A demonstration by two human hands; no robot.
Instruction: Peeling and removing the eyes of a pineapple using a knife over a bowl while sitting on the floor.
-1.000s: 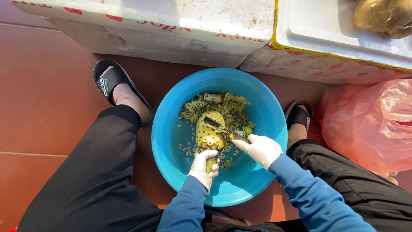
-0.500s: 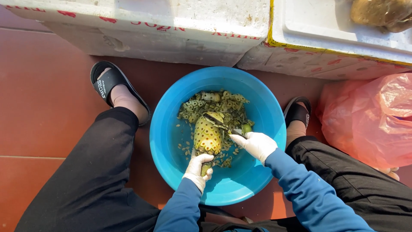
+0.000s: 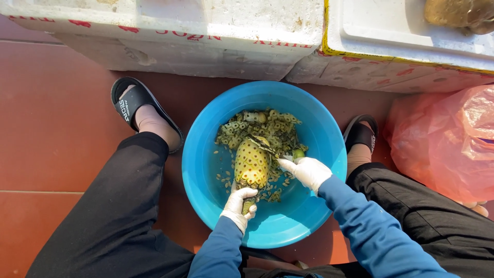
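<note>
left hand point(image 3: 237, 205) clamped on pineapple point(image 3: 252, 163) stalk near basin point(image 3: 206, 154) middle, long axis running away from body, right hand point(image 3: 307, 172) closed on knife point(image 3: 265, 147) across far end

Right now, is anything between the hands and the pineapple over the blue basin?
Nothing visible. The left hand grips the pineapple by its stem end, and the right hand holds a knife against its upper part, above the peelings in the blue basin.
</note>
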